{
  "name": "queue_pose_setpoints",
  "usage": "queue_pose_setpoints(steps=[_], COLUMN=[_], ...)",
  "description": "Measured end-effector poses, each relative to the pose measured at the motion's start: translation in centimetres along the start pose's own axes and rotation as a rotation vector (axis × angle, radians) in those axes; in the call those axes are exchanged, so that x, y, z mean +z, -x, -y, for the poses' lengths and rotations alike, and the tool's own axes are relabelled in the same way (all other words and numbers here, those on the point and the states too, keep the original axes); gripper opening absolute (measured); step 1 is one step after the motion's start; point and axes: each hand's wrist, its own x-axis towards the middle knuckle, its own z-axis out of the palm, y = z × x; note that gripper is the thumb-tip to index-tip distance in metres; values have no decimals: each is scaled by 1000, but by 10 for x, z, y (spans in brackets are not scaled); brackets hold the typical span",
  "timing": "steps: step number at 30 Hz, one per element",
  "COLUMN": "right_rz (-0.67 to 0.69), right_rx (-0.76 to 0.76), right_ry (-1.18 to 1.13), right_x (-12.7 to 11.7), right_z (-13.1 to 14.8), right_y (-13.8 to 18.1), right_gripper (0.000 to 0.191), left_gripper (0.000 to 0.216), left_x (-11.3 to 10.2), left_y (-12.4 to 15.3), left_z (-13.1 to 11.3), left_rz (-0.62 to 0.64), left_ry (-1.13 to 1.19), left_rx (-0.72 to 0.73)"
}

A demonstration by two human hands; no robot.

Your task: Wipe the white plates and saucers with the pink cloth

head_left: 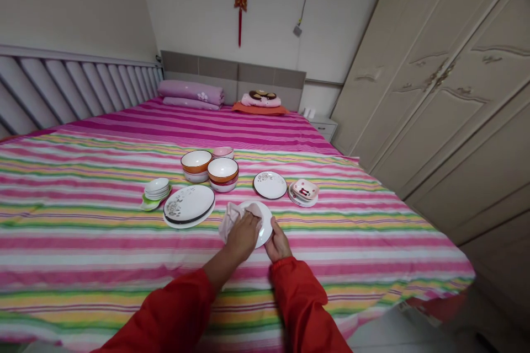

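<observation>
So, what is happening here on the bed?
A person in red sleeves handles a plate that lies on the striped bed. The left hand presses a cloth onto the plate, and the right hand grips its near rim. Behind it stand bowls, a large plate, a small plate, stacked white dishes and pink dishes.

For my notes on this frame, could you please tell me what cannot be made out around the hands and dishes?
Head view: left hand and cloth hide most of the white plate.
Head view: right hand at the plate's rim, grip too small to read.
Head view: stacked saucers, too small to count.
</observation>
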Motion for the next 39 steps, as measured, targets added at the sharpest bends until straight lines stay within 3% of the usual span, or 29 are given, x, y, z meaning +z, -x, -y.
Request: queue_pose_setpoints(steps=[4, 8, 14, 18, 23, 30, 34, 39], right_rz=[-39, -61, -49, -18, -4, -13, -29, -72], right_rx=[-16, -17, -16, -3, 9, -15, -37, -34], right_ry=[10, 17, 20, -3, -13, 6, 40, 20], right_x=[2, 1, -1, 1, -1, 3, 6, 4], right_z=[1, 1, -1, 0, 2, 2, 2, 2], right_y=[2, 3, 1, 2, 1, 2, 5, 4], right_gripper=[32, 32, 38, 36, 31, 30, 32, 29], left_gripper=[35, 35, 38, 38, 37, 40, 39, 38], left_x=[-3, -5, -2, -1, 0, -1, -5, 1], left_y=[10, 39, 74, 60, 21, -15, -7, 43], left_z=[18, 28, 12, -5, -16, 6, 32, 51], left_rz=[-18, -25, -35, 9, 39, 28, 4, -34], left_ry=[-54, -85, -36, 15, 47, 41, -6, -57], left_rx=[-87, -121, 20, 134, 137, 0, -112, -104])
